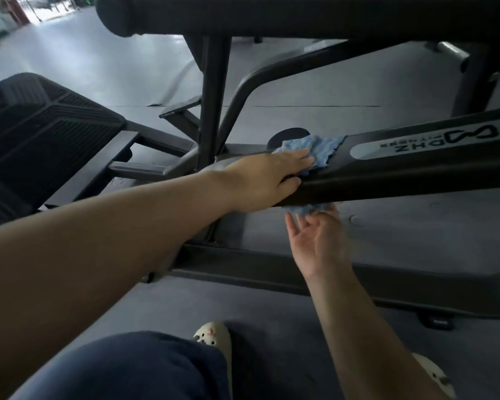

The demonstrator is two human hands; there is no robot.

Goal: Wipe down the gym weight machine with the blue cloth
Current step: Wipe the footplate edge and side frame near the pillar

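You are mid-wipe on the gym weight machine [416, 174], working the sloping black beam that runs from the centre of the frame out to the right edge. The blue cloth [315, 150] is draped over that beam just right of centre: most of it lies on top, and a corner hangs out beneath at about the middle of the picture.

Your left hand [267, 177] lies flat on the cloth's top side, fingers straight and close together, thumb wrapped down the near face of the beam. Your right hand [318, 241] comes up from below, palm up, fingers loosely spread, their tips touching the hanging corner (whether they actually pinch it, I cannot tell).

As for progress, the pictures give little: no streaks or dust lines mark what is done. Judging by the cloth's position, the logo stretch to the right, the ribbed footplate [41, 134] at left and the padded roller [272, 13] along the top likely remain.
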